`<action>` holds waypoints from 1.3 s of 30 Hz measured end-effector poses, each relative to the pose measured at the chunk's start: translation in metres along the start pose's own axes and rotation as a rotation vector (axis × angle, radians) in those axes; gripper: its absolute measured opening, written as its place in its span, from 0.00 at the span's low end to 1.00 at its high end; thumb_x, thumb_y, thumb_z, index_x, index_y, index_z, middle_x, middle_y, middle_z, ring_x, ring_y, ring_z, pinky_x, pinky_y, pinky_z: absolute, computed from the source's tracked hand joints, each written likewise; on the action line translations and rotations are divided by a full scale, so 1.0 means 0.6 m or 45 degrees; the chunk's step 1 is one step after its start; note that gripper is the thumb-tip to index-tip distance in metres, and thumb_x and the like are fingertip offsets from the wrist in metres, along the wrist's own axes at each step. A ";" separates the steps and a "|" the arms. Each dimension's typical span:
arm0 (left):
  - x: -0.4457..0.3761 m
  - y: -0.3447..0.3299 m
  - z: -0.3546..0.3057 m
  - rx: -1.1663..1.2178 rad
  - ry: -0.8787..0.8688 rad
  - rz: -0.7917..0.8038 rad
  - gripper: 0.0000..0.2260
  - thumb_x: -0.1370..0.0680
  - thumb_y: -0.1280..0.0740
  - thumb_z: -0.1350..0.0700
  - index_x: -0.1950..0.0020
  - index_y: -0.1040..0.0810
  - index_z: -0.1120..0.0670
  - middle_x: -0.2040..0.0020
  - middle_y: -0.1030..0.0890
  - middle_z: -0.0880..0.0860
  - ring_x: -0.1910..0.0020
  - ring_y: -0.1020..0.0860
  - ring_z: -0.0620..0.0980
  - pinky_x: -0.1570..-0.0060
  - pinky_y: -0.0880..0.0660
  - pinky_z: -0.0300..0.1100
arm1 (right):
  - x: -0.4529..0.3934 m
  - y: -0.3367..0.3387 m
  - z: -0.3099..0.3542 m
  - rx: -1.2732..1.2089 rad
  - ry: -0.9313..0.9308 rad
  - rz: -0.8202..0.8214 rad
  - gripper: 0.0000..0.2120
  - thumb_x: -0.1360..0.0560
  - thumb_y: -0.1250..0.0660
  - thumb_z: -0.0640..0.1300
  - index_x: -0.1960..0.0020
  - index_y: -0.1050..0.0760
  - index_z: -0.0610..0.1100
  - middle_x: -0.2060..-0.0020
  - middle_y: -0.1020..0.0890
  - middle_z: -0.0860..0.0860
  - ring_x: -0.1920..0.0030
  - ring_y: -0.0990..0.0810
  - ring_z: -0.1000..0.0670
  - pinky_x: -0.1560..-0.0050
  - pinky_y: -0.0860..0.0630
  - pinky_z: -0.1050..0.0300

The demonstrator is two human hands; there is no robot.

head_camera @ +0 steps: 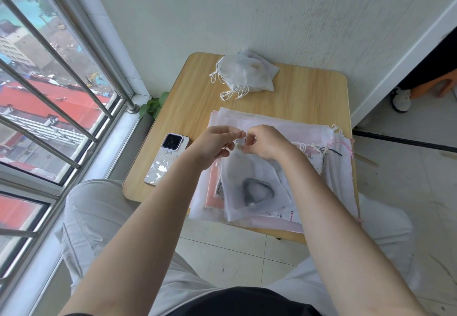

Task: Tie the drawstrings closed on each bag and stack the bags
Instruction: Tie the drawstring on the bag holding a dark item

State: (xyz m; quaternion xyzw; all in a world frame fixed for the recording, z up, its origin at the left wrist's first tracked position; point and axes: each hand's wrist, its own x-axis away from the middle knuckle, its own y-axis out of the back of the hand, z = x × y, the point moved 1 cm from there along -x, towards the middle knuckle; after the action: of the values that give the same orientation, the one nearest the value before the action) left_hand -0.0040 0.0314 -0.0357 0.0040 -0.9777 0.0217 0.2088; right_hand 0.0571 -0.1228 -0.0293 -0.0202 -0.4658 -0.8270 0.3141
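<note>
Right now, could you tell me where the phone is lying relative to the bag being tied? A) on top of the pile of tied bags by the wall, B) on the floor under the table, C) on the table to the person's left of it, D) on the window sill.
C: the phone lies camera-side up on the wooden table, on the window side, to the left of the bag both hands are working on.

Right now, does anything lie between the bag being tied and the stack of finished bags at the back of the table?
Nothing visible does. Both hands, left hand and right hand, pinch the bag's drawstring; bare table separates it from the tied stack.
</note>
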 end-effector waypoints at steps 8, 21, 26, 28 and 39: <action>-0.013 -0.019 0.002 -0.247 -0.014 -0.225 0.08 0.23 0.28 0.56 0.51 0.15 0.60 0.63 0.19 0.52 0.77 0.33 0.43 0.73 0.35 0.34 | 0.003 0.009 -0.008 -0.180 -0.046 0.155 0.12 0.28 0.27 0.46 0.54 0.19 0.36 0.65 0.24 0.49 0.62 0.26 0.50 0.62 0.32 0.58; -0.019 -0.021 -0.009 -0.746 -0.042 -0.130 0.14 0.22 0.31 0.51 0.66 0.19 0.54 0.72 0.30 0.47 0.75 0.35 0.43 0.69 0.38 0.37 | -0.006 0.046 0.001 -1.071 0.108 -0.174 0.07 0.23 0.32 0.47 0.45 0.19 0.54 0.50 0.18 0.54 0.51 0.22 0.56 0.50 0.27 0.60; -0.017 -0.009 -0.016 -0.422 0.070 -0.104 0.13 0.19 0.36 0.54 0.59 0.16 0.56 0.72 0.25 0.46 0.75 0.35 0.44 0.75 0.41 0.35 | -0.007 0.030 0.000 -0.800 0.127 -0.149 0.13 0.25 0.31 0.38 0.46 0.20 0.53 0.49 0.17 0.54 0.50 0.19 0.57 0.53 0.25 0.67; -0.019 -0.004 -0.020 -0.388 0.149 -0.111 0.15 0.21 0.38 0.55 0.65 0.20 0.56 0.74 0.26 0.48 0.75 0.35 0.47 0.74 0.44 0.39 | -0.008 0.013 -0.003 -0.628 0.105 -0.098 0.10 0.27 0.29 0.37 0.53 0.18 0.51 0.55 0.14 0.54 0.52 0.17 0.54 0.50 0.22 0.61; -0.022 0.009 -0.011 -0.284 0.070 -0.119 0.06 0.22 0.32 0.60 0.55 0.18 0.62 0.57 0.16 0.56 0.72 0.29 0.45 0.72 0.36 0.35 | -0.008 0.014 -0.023 -0.410 0.049 -0.096 0.05 0.28 0.26 0.43 0.59 0.21 0.47 0.61 0.16 0.50 0.59 0.18 0.52 0.54 0.23 0.57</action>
State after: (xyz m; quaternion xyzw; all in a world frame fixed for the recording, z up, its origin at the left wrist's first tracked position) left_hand 0.0104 0.0370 -0.0354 0.0259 -0.9667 -0.0970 0.2355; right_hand 0.0687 -0.1341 -0.0323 -0.0369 -0.3216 -0.9023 0.2846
